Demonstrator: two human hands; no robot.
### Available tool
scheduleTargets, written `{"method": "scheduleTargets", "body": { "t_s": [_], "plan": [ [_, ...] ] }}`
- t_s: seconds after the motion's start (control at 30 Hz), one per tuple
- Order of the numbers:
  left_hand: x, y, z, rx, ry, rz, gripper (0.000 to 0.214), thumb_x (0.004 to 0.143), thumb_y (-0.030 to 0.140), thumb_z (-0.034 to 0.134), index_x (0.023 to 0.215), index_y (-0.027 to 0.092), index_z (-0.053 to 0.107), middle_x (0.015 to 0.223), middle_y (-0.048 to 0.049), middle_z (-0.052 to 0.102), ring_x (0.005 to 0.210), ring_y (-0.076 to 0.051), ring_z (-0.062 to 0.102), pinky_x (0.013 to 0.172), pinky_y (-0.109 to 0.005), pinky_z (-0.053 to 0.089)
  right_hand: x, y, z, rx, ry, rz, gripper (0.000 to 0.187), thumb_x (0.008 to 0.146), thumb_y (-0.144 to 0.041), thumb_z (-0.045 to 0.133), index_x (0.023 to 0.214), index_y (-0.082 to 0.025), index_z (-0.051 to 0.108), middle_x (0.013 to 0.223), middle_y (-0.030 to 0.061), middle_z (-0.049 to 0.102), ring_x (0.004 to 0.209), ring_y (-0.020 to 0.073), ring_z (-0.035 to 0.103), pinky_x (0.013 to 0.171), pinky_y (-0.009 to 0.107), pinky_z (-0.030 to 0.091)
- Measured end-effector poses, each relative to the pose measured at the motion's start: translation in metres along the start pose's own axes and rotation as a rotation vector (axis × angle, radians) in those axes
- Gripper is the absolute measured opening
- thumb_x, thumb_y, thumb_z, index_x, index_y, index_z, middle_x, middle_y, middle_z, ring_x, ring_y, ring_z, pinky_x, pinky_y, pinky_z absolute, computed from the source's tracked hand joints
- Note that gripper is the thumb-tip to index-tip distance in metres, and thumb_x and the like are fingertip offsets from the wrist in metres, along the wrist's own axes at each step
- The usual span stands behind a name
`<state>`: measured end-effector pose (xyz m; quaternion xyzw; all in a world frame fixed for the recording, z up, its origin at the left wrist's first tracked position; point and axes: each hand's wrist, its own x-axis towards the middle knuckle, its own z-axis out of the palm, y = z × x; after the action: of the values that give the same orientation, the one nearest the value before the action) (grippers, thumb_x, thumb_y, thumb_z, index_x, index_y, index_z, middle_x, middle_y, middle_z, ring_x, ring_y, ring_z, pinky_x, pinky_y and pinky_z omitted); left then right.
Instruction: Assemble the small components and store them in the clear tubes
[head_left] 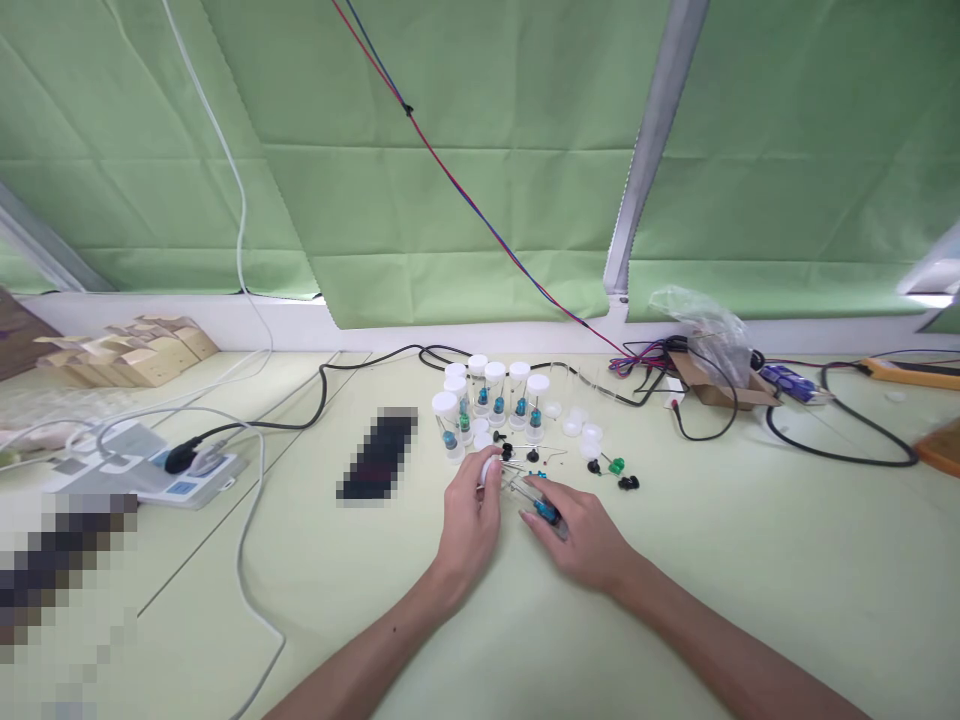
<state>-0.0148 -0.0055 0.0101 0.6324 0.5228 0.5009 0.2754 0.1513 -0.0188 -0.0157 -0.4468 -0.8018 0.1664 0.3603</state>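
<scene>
Between the fingers of my left hand (466, 515) is a white cap (486, 472). My right hand (589, 535) grips a clear tube (529, 489), tilted, with a blue piece (547, 511) inside it. Cap and tube are close together; thin metal pins show near the gap, and I cannot tell whether they touch. Just beyond my hands, several clear tubes (495, 397) stand upright with white lids and blue or green pieces inside. Around them lie loose white caps (591, 435), black pieces (628, 482) and a green piece (616, 466).
On the left are a power strip (191, 488) with plugs, a white cable (241, 540), wooden blocks (142, 355) and a blurred dark rectangle (379, 455). A cardboard box (712, 385), plastic bag (712, 335) and black cables (847, 460) lie at the back right.
</scene>
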Motion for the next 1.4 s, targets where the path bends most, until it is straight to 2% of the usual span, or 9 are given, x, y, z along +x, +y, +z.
{"method": "scheduleTargets", "body": {
  "t_s": [0.17, 0.6, 0.87, 1.03, 1.23, 1.4],
  "plan": [
    [0.0, -0.002, 0.0, 0.043, -0.012, 0.052, 0.033, 0.095, 0.038, 0.038, 0.109, 0.019, 0.061, 0.107, -0.0098, 0.064, 0.091, -0.021, 0.06, 0.071, -0.028, 0.046, -0.001, 0.001, 0.001, -0.015, 0.004, -0.013, 0.04, 0.092, -0.034, 0.049, 0.128, -0.017, 0.052, 0.1, 0.0106, 0.069, 0.075, 0.0207, 0.066, 0.07, 0.035, 0.054],
    [0.0, -0.007, 0.001, 0.061, -0.044, 0.061, 0.03, 0.096, 0.035, 0.036, 0.105, 0.019, 0.06, 0.105, -0.0095, 0.064, 0.092, -0.021, 0.059, 0.072, -0.028, 0.045, -0.001, 0.003, 0.003, -0.016, 0.009, -0.006, 0.04, 0.091, -0.034, 0.052, 0.126, -0.017, 0.054, 0.104, 0.0102, 0.069, 0.079, 0.0212, 0.067, 0.074, 0.035, 0.054],
    [0.004, 0.001, -0.003, 0.012, -0.079, 0.021, 0.022, 0.091, 0.037, 0.045, 0.09, 0.019, 0.058, 0.086, -0.0029, 0.062, 0.074, -0.015, 0.056, 0.061, -0.023, 0.041, 0.001, 0.007, 0.003, 0.033, 0.062, 0.004, 0.037, 0.089, -0.036, 0.057, 0.121, -0.018, 0.058, 0.106, 0.009, 0.069, 0.079, 0.0198, 0.066, 0.075, 0.033, 0.054],
    [0.003, 0.005, -0.003, -0.024, -0.127, -0.023, 0.019, 0.087, 0.037, 0.051, 0.084, 0.019, 0.054, 0.075, 0.0022, 0.056, 0.059, -0.01, 0.047, 0.052, -0.02, 0.037, 0.002, 0.01, 0.002, 0.057, 0.086, -0.043, 0.036, 0.087, -0.035, 0.06, 0.118, -0.018, 0.058, 0.097, 0.0079, 0.069, 0.075, 0.0185, 0.064, 0.07, 0.032, 0.053],
    [0.002, 0.003, -0.002, -0.031, -0.131, -0.028, 0.021, 0.087, 0.041, 0.052, 0.086, 0.02, 0.054, 0.074, 0.0028, 0.054, 0.056, -0.009, 0.043, 0.049, -0.02, 0.036, 0.001, 0.013, 0.003, 0.043, 0.104, -0.094, 0.033, 0.086, -0.03, 0.062, 0.117, -0.019, 0.058, 0.091, 0.0063, 0.068, 0.072, 0.0176, 0.062, 0.067, 0.031, 0.052],
    [0.003, -0.001, -0.002, 0.008, -0.121, -0.051, 0.024, 0.086, 0.043, 0.054, 0.078, 0.02, 0.053, 0.063, 0.0046, 0.049, 0.053, -0.01, 0.039, 0.05, -0.021, 0.032, 0.0, 0.013, 0.004, 0.006, 0.092, -0.116, 0.032, 0.087, -0.027, 0.059, 0.118, -0.018, 0.057, 0.094, 0.0078, 0.067, 0.077, 0.0192, 0.063, 0.068, 0.032, 0.052]
  ]
}}
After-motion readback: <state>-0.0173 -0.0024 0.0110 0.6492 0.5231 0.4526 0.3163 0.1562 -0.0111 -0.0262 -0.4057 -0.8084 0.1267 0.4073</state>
